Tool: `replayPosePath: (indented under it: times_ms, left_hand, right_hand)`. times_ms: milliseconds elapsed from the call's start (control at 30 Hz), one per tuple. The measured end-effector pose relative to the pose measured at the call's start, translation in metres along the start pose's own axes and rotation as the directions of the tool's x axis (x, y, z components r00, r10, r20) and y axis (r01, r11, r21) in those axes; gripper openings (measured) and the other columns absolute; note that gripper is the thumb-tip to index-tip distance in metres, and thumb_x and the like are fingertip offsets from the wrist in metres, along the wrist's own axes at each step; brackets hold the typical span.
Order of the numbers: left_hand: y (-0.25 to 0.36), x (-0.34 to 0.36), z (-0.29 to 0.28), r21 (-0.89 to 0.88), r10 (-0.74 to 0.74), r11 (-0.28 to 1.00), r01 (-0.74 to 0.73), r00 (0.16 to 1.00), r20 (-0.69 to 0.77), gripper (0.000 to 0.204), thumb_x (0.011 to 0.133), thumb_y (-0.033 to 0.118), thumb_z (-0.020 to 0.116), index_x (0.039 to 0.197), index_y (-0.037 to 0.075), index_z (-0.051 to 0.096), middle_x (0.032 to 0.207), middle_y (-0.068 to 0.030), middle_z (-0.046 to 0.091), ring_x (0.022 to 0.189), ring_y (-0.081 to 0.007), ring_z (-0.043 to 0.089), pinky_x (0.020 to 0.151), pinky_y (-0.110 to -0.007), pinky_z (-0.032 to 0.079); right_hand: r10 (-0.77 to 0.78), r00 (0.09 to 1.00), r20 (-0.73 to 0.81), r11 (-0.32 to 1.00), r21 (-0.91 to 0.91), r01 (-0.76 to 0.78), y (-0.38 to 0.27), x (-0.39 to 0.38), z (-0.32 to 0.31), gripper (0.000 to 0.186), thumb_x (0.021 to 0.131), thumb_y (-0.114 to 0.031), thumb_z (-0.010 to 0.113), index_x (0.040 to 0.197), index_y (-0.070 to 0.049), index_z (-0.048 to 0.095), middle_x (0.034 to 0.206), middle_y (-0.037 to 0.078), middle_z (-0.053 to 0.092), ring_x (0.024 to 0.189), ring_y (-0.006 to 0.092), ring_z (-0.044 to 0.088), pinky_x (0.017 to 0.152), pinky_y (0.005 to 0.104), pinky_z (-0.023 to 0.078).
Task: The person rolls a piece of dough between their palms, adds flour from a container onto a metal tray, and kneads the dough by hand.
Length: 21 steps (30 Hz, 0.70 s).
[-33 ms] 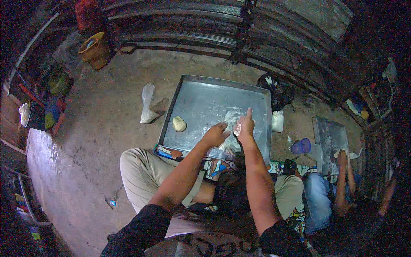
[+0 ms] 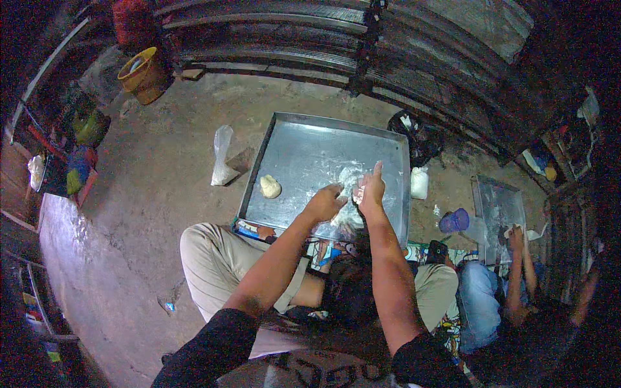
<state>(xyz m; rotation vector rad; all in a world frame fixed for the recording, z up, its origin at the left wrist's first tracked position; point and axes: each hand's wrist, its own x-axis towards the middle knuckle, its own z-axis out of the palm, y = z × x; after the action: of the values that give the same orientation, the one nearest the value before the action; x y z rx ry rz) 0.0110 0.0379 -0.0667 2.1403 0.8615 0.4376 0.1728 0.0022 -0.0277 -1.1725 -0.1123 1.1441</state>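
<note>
Both my hands are low over a wide, shallow metal tray (image 2: 304,149) dusted with white flour (image 2: 349,174). My left hand (image 2: 325,203) has its back up, fingers loosely bent and apart beside the flour, with nothing visible in it. Just to its right, my right hand (image 2: 370,192) points one digit away from me. Its other fingers curl inward and look whitened; whatever they may enclose is hidden. A rounded lump of pale dough (image 2: 270,187) rests on the tray's left side, apart from both hands.
Left of the tray lies a clear bag of white powder (image 2: 222,158). To its right are a white bag (image 2: 419,183), a black plastic bag (image 2: 424,139) and a purple cup (image 2: 455,221). A co-worker's hands (image 2: 515,239) work over another tray (image 2: 498,200). A yellow bucket (image 2: 143,77) stands far left.
My hands and the dough lump stay in place. At the co-worker's hands, a pale patch seen earlier shows less now.
</note>
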Motion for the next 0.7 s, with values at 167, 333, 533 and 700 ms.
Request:
replayPosePath:
  times_ms: [167,333,533,700]
  left_hand:
    - [0.019,0.003,0.000,-0.322,-0.030,0.946,-0.032,0.982,-0.187,0.040,0.094,0.034,0.058,0.120,0.005,0.061,0.099,-0.0163,0.068,0.093,-0.0245,0.066,0.086,-0.036,0.051]
    - [0.024,0.021,0.008,-0.859,-0.348,0.439,0.264,0.931,0.108,0.032,0.096,0.023,0.055,0.109,-0.004,0.063,0.101,-0.0126,0.066,0.088,-0.0207,0.064,0.075,-0.031,0.053]
    - [-0.002,0.001,-0.031,-0.654,-0.464,0.689,0.313,0.884,-0.066,0.032,0.093,0.029,0.062,0.093,-0.002,0.067,0.075,-0.0058,0.064,0.065,-0.0133,0.059,0.056,-0.030,0.048]
    - [0.029,0.003,-0.034,-0.490,-0.468,0.822,0.291,0.835,-0.290,0.044,0.092,0.042,0.062,0.078,0.000,0.067,0.061,-0.0046,0.060,0.057,-0.0107,0.054,0.054,-0.033,0.044]
  right_hand:
    - [-0.053,0.999,-0.007,0.997,0.053,0.053,0.009,0.004,-0.005,0.054,0.092,-0.061,0.046,0.077,-0.010,0.055,0.067,0.006,0.054,0.057,0.0233,0.054,0.054,0.0367,0.046]
    - [-0.461,0.749,0.477,0.405,-0.638,0.655,0.051,0.048,-0.045,0.031,0.095,-0.027,0.054,0.113,-0.003,0.062,0.103,0.010,0.066,0.089,0.0256,0.063,0.082,0.0349,0.050]
    - [-0.302,0.713,0.633,0.016,-0.744,0.668,0.018,-0.019,0.008,0.028,0.085,-0.023,0.066,0.098,0.002,0.067,0.099,0.022,0.067,0.092,0.0352,0.066,0.081,0.0400,0.051]
    - [-0.264,0.856,0.444,0.132,-0.863,0.488,0.000,-0.008,-0.009,0.040,0.086,-0.040,0.065,0.092,0.000,0.068,0.081,0.019,0.069,0.067,0.0323,0.066,0.065,0.0395,0.051]
